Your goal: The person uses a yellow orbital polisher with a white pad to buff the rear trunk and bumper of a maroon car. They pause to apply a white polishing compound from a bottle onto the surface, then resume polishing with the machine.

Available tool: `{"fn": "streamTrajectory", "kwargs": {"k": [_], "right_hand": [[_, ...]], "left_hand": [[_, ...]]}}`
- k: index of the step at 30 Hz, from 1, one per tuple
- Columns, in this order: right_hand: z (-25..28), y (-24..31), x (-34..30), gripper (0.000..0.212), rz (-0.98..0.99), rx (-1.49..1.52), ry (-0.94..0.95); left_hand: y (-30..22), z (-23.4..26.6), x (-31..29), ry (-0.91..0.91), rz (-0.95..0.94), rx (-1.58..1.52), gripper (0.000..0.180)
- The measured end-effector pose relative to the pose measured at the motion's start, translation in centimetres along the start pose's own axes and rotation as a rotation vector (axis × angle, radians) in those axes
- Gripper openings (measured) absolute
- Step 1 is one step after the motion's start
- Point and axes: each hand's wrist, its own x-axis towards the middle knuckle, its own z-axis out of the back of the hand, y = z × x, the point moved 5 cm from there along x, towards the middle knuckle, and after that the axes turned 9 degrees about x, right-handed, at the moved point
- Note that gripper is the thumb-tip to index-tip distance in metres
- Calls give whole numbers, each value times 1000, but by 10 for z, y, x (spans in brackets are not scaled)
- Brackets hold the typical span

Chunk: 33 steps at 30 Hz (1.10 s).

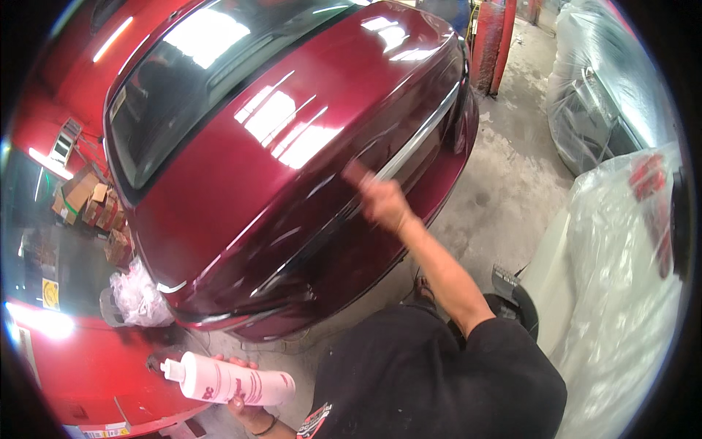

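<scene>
My left hand (240,410) is wrapped round a white squeeze bottle (245,382) with pink print, tilted so its capped nozzle points left. A dark red car (212,183) stands in front of me, its rear side toward me. Over the rear face of its trunk lid, just above the chrome strip (420,139), my right hand (385,203) is closed on a small reddish-brown flat piece (356,173). Motion smears this piece, so its kind is unclear, and I cannot tell whether it touches the paint.
Wrapped in clear plastic, a pale car body (599,241) stands at the right, with another covered vehicle (607,95) beyond it. A red post (491,47) rises past the trunk. Cardboard boxes (99,201), a bundled plastic bag (139,294) and a bright red vehicle (95,373) are at the left.
</scene>
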Motion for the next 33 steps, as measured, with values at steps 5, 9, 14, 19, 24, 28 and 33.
{"fn": "streamTrajectory", "kwargs": {"k": [5,9,14,19,24,28,33], "right_hand": [[37,-12,-16,60,-9,195,319],[150,13,53,87,-30,632,-162],[196,58,98,83,55,268,231],[336,64,193,94,63,735,-182],[391,58,243,88,-60,476,-270],[357,65,218,98,-91,296,-73],[357,-15,162,97,-73,1108,-221]], "left_hand": [[1,-104,24,39,-67,106,105],[1,-170,43,59,-83,129,104],[-1,-225,57,57,-89,169,104],[-4,-257,63,69,-113,185,105],[-3,-279,76,130,-135,196,105],[3,-294,81,161,-127,196,105],[0,-325,72,75,-161,202,103]]}}
